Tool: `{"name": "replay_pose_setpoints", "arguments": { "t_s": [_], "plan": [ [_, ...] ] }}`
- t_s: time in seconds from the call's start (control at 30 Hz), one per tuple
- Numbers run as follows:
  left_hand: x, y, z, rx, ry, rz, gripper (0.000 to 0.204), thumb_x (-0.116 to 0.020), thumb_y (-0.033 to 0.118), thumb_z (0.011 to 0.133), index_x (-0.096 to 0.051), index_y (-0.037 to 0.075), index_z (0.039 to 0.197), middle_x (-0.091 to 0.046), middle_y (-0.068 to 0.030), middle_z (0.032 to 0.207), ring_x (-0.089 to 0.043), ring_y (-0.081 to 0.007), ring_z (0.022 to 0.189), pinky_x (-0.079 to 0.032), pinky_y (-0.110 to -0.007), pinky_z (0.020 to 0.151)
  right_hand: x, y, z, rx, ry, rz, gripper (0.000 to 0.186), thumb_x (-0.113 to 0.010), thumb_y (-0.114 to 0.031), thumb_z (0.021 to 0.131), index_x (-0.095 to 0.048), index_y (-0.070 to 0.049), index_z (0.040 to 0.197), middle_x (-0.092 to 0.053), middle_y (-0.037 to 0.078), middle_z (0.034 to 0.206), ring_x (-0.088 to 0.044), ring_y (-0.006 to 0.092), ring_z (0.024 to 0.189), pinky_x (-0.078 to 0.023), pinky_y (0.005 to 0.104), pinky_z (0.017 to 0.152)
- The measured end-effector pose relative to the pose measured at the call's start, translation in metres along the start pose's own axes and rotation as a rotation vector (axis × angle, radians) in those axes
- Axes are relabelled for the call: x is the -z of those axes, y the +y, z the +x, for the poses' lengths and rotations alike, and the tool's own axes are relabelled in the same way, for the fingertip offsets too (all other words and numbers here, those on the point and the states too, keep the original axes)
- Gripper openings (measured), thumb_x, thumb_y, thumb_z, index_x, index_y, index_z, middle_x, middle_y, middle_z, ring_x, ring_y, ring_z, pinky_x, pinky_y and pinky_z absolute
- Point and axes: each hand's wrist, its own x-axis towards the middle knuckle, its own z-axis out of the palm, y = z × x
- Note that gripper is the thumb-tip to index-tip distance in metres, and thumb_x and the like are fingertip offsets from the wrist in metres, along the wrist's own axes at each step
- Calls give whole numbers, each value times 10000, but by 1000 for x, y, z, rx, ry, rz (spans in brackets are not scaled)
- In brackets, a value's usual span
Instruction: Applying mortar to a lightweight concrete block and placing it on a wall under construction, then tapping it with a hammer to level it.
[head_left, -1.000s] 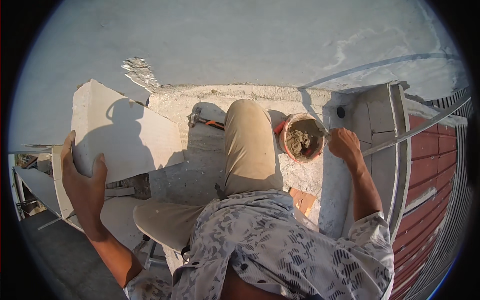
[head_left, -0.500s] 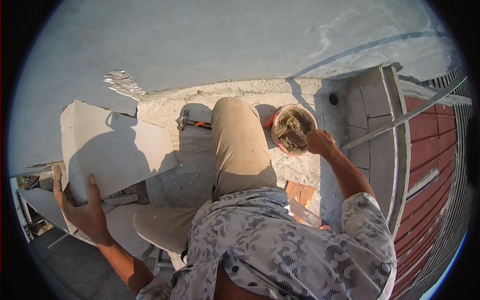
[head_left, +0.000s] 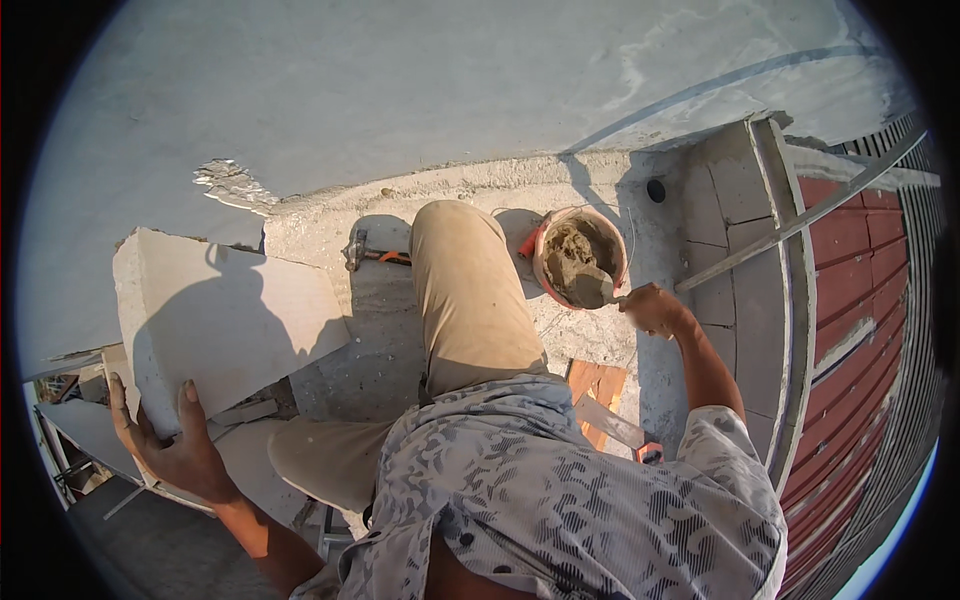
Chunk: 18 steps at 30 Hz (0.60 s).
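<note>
My left hand (head_left: 182, 450) grips the near end of a large pale block (head_left: 235, 315), its thumb on one face and its fingers on the other side. The block stands at the left against the grey wall, my shadow across it. My right hand (head_left: 660, 310) is closed round the handle of a trowel (head_left: 592, 286). The trowel's blade lies in wet grey-brown mortar (head_left: 575, 245) near the right rim of a round bucket (head_left: 541, 262). The bucket sits just right of my bent knee.
A hammer (head_left: 378, 254) lies left of my knee. On my right, a handsaw (head_left: 612, 424) lies by orange-brown wood (head_left: 598, 382). A grey wall (head_left: 450, 80) runs along the far side. A low block wall (head_left: 755, 280) and a slanting pole (head_left: 800, 225) bound the right.
The trowel blade has shifted toward the bucket's near right rim as my right hand drew back. My left hand has slid slightly lower on the block. The whole view has shifted a little.
</note>
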Motion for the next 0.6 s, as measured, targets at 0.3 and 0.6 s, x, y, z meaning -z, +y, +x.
{"name": "replay_pose_setpoints", "arguments": {
  "t_s": [0.3,0.6],
  "plan": [
    [-19,-34,-34,121,95,-358,1205,-835,-85,665,-94,40,1607,-375,-223,1509,-464,-338,1359,-461,-473,1107,-25,-139,-86,633,183,475,185,-593,-120,827,-667,14,932,-594,3,673,-525,83,552,-453,274,518],
    [-21,-59,-48,287,55,-323,1115,-933,117,653,-244,-55,1513,-503,-244,1375,-562,-318,1262,-500,-433,1030,-142,-391,-125,1535,149,257,324,-715,8,864,-583,54,1156,-595,62,844,-536,125,681,-458,287,625]
  ]
}}
